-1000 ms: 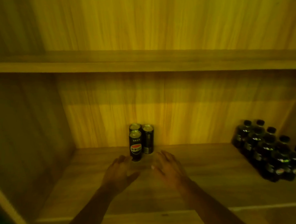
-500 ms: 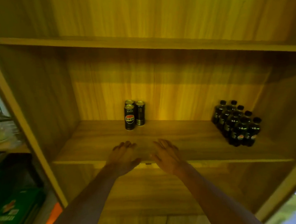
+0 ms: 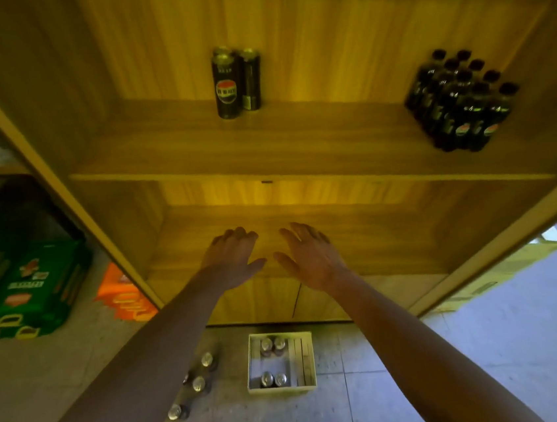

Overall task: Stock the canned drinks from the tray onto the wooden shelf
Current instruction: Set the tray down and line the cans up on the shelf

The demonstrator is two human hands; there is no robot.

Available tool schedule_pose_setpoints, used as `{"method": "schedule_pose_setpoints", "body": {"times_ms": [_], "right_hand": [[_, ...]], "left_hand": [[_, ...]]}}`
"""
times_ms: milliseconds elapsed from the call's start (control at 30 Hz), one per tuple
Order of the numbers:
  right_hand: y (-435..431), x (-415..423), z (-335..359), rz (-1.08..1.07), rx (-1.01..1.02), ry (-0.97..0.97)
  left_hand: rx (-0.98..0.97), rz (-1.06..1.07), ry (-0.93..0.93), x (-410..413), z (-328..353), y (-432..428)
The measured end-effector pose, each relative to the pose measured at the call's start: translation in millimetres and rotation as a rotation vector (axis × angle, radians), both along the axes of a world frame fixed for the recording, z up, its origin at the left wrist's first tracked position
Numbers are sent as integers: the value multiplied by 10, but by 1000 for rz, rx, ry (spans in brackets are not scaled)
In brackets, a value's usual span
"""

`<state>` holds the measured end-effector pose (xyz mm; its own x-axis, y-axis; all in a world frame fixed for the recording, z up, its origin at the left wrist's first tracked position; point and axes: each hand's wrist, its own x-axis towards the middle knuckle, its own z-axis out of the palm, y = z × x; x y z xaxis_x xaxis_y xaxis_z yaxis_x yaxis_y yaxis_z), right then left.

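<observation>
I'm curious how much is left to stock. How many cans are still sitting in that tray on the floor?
4 show in the tray: two cans at its far end and two at its near end. The tray's near wall may hide more.

The wooden shelf (image 3: 263,143) across the middle of the frame is smooth laminate with streaked grain and a soft satin sheen under warm light. The shelved cans (image 3: 236,81) at upper centre look like glossy dark metal with bright silvery lids. At upper right, the bottles (image 3: 458,106) are dark shiny plastic with matt black caps. At lower centre the tray (image 3: 308,362) looks like pale slatted wood, matt, and the cans in the tray (image 3: 272,347) show reflective metal tops. The floor (image 3: 492,360) is smooth, faintly glossy tile with thin grout lines
</observation>
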<state>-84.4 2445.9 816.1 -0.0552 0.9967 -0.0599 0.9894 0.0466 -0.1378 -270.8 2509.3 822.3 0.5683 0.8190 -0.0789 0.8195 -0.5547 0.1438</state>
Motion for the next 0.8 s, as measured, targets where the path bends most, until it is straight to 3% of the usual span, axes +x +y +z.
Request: {"method": "schedule_pose_setpoints", "body": {"times_ms": [233, 567, 800], "right_hand": [[-308, -173, -1888, -29, -148, 55], [-620, -225, -5730, -145, -253, 99], [-501, -61, -7116, -191, -245, 119]], "left_hand": [[-165, -11, 58, -108, -1765, -207], [-300, 41, -38, -138, -5759, -456], [-284, 64, -96, -22, -7238, -375]]}}
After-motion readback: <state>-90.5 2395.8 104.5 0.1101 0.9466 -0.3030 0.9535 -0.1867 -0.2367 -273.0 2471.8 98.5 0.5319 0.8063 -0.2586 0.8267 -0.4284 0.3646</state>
